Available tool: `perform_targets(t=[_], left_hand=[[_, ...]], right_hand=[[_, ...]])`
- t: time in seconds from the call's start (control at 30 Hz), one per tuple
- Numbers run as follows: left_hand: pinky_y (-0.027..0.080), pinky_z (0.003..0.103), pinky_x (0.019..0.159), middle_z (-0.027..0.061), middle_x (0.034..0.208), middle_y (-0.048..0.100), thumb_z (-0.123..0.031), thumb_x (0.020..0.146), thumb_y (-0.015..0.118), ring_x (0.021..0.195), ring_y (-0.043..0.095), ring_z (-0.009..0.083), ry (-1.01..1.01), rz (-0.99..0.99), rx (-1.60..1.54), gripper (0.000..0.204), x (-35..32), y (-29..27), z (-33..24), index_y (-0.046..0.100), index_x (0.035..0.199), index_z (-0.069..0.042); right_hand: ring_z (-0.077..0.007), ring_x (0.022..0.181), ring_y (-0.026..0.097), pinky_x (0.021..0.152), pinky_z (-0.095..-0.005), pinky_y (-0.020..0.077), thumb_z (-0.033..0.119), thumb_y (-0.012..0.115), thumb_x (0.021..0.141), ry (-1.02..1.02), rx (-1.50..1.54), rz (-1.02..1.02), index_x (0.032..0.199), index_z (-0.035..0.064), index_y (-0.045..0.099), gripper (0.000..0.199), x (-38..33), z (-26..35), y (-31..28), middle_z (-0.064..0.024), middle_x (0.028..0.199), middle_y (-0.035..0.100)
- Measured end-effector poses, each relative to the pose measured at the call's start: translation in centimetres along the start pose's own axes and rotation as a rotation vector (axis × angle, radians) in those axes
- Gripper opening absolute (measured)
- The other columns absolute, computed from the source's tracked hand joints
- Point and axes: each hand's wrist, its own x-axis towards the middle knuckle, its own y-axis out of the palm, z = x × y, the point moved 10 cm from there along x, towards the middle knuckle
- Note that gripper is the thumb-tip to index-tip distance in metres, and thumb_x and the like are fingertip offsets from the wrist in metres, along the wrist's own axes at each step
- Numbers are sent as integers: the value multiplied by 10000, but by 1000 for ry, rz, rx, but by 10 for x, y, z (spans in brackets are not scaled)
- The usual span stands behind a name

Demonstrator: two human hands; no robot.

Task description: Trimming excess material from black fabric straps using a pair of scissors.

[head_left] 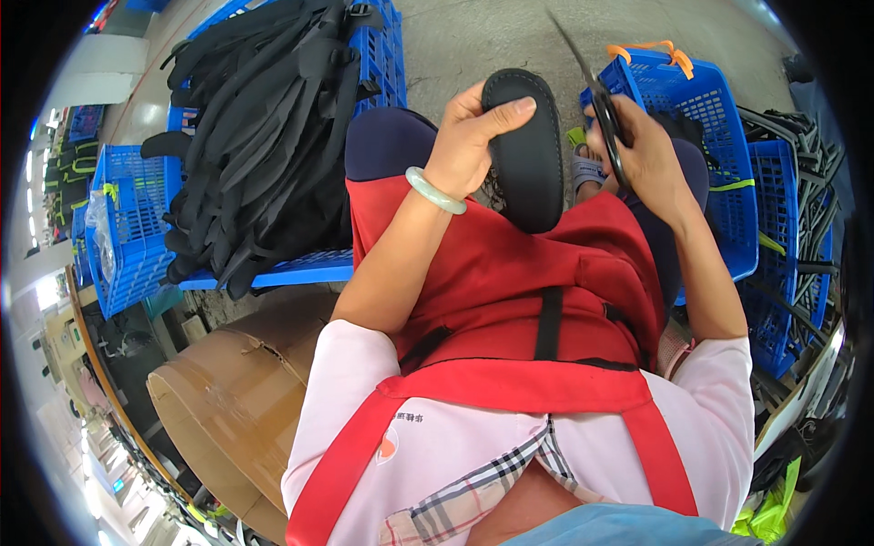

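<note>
My left hand grips a black, elongated oval pad with rounded ends and stitching along its edge. The thumb lies across the pad's upper face, and the pad hangs upright in front of my red apron. In my right hand is a pair of scissors with black handles. Their blades point up and to the left, beyond the pad's upper right side, and do not touch it. My right fingers are wrapped around the handles.
To the left, a blue crate is heaped with black padded straps. Another blue crate stands beside it, with a cardboard box nearer. At right, a blue crate has an orange tie; black strips fill crates farther right.
</note>
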Motion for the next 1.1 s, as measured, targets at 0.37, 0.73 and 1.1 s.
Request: perform_targets(t=[0.37,0.73,1.1], left_hand=[[544,254,701,46,896,685,-56,875,664,781,656,114,17,-91,-65,134,2,-6,2,650,999,-11],[547,253,692,46,877,672,-64,863,683,758,646,113,6,-80,2,147,0,-1,5,639,987,0],[532,239,699,34,878,666,-56,855,691,766,631,96,-48,-19,32,146,-3,7,12,644,982,-1]], right_hand=[[-305,733,579,685,-380,470,411,830,672,24,-587,-54,1139,24,492,694,-34,-6,1,-121,885,569],[-363,659,541,633,-392,449,374,773,760,-4,-613,22,1012,-21,497,544,-34,6,-2,-191,699,547],[-271,639,530,624,-357,444,379,774,758,55,-664,65,1023,-3,525,528,-39,3,-16,-150,722,545]])
